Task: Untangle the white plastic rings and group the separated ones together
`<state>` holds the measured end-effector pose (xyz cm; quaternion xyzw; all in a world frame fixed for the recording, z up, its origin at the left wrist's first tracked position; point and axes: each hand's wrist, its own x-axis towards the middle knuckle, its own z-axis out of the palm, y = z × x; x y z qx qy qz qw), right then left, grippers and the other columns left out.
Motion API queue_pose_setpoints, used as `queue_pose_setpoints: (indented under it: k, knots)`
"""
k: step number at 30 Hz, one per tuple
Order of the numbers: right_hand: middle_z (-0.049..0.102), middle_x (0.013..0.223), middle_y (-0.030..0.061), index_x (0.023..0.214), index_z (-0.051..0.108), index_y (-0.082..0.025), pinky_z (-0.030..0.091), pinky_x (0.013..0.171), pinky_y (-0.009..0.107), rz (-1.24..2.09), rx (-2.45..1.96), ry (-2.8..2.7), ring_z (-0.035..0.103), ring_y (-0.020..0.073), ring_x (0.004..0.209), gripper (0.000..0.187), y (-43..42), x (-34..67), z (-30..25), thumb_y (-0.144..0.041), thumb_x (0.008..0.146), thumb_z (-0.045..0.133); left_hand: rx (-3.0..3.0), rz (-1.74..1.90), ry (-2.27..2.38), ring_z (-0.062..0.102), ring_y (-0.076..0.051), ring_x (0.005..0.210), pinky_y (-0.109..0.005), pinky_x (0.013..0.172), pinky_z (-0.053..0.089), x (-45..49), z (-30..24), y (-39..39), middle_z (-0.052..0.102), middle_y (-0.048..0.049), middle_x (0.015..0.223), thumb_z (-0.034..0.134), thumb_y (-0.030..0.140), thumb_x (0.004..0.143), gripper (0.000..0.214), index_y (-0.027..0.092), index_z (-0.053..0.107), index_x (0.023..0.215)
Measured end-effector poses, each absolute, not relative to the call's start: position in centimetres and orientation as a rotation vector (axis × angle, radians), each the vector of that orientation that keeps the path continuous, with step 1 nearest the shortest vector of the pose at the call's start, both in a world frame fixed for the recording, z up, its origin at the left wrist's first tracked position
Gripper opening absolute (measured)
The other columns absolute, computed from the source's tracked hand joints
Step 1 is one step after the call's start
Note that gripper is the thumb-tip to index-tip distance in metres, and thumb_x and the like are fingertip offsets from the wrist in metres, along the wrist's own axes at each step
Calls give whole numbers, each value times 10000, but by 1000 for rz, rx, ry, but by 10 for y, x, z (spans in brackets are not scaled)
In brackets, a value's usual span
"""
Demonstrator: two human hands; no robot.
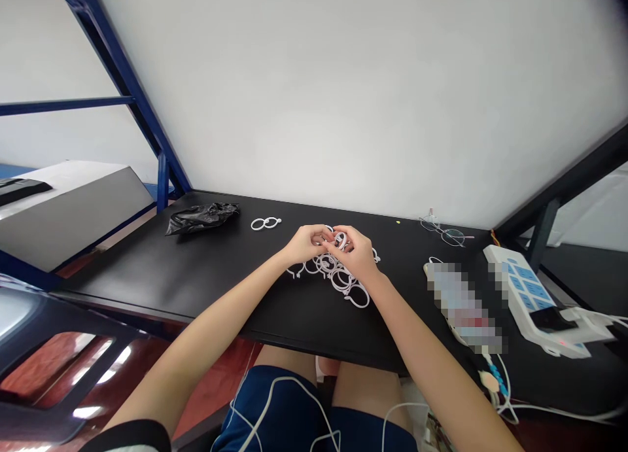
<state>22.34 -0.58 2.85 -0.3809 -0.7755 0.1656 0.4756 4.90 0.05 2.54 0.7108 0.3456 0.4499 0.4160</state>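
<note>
Above the black table [147, 269], my left hand [305, 244] and my right hand [362, 254] meet with fingers bent in a pinch. Between them is a white plastic ring [341, 241], gripped by the fingertips of both. Fingers cover part of it. Just below my hands lies a loose pile of white plastic rings [343, 280]; some are open loops with small knobs at their ends. My right wrist passes close to the pile's right side. Farther left, two white rings [265, 224] lie side by side, touching or linked; I cannot tell which.
A crumpled black plastic bag [203, 218] lies at the back left. To the right are eyeglasses [444, 235], a blurred-out phone [461, 305] on a cable, and a white power strip [523, 285] with plugs. A white wall [343, 99] rises behind. White cables cross my lap.
</note>
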Motion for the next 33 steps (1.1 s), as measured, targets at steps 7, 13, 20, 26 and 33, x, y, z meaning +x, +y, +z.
queue_pose_setpoints:
  k: [7,13,20,26,33]
  knots:
    - [693,807,46,894,645,-189,476,527,260,383,-935,-1858,590,143,610,282,-6,225,30,-445,785,689,1511,1138,771,672,-139,705,-232,653,536,43,34,3,691,-61,761,815,241,638,290,94,652,828]
    - [678,845,55,911,665,-211,474,544,264,342,-942,-1954,620,184,748,259,-8,227,34,-441,793,689,1461,1047,792,686,-167,743,-235,624,541,36,38,3,720,-82,802,835,333,625,361,105,710,875]
    - [661,891,72,988,664,-221,457,492,265,346,-871,-1959,599,198,784,239,-8,226,37,-399,830,652,1492,1138,831,664,-148,701,-228,586,529,38,39,2,713,-72,789,812,355,649,329,109,710,842]
    - [660,918,75,1008,658,-214,469,482,257,341,-837,-1918,601,191,783,249,-8,225,35,-391,834,647,1474,1170,830,655,-138,686,-220,577,513,39,39,2,710,-67,784,815,336,652,318,109,708,846]
    - [677,853,52,991,664,-208,477,511,248,408,-905,-1938,617,164,706,259,-8,227,34,-412,833,641,1487,1152,808,658,-149,720,-219,575,510,39,40,1,710,-72,793,797,365,680,327,123,732,890]
